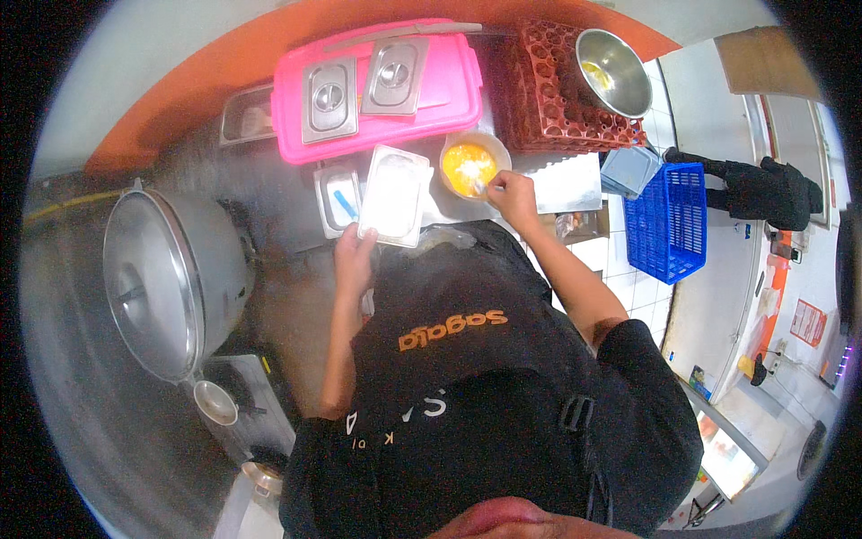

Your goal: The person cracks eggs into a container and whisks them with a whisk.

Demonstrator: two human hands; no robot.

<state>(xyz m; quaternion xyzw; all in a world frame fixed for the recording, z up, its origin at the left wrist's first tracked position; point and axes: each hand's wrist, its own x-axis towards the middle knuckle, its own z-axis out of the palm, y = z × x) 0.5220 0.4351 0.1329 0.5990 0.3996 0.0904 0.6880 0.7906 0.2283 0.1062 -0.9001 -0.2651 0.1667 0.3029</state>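
My left hand (355,255) grips the near edge of a metal food pan (397,195) with pale white contents. Beside that pan, a second small metal pan (330,195) holds a blue-handled utensil (345,203). My right hand (513,199) is at the near right rim of a round bowl (501,153), its fingers closed together on a small utensil that is mostly hidden. Inside the bowl lies yellow-orange beaten egg (461,168) with white powder (475,168) on top.
Two metal lids (328,121) lie on a pink plastic lid (289,138) at the back. Red egg trays (539,101) support a steel bowl (626,74) at the right. A large lidded pot (215,269) stands left. Beyond a blue crate (663,229) is another person (768,192).
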